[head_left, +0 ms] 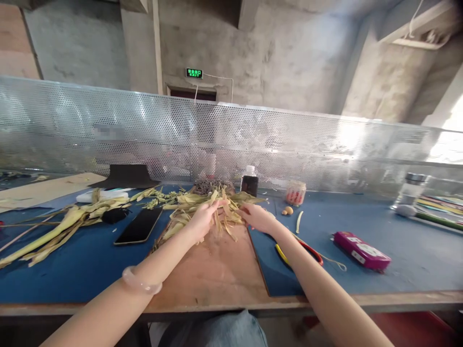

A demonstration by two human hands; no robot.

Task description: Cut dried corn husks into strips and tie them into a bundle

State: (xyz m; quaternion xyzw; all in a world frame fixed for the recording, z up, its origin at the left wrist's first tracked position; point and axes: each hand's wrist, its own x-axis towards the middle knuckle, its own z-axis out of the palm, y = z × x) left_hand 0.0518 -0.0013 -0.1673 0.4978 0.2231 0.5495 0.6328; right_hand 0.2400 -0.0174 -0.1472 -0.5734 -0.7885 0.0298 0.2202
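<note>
Both hands reach forward into a heap of dried husk strips [217,205] lying at the far end of a brown board [217,270] on the blue desk [398,250]. The left hand [202,219] is closed around a bunch of the strips, fingers curled up through them; the right hand [257,218] rests on the heap's right edge with fingers bent into the strips, though how firmly it grips them cannot be told. A pale bangle [141,284] sits on the left wrist.

Just left of the board lies a black phone [139,225], and beyond it a small dark object [114,215] and long green-yellow stalks [54,231] spread across the desk's left side. Behind the heap stand a dark bottle with a white cap [249,182] and a small clear tub with orange contents [295,193]. Under the right forearm lie yellow- and red-handled pliers [300,250], partly hidden by the arm. Further right is a pink box [361,250], well apart from the hands. A perforated metal screen [325,149] closes off the back of the desk
</note>
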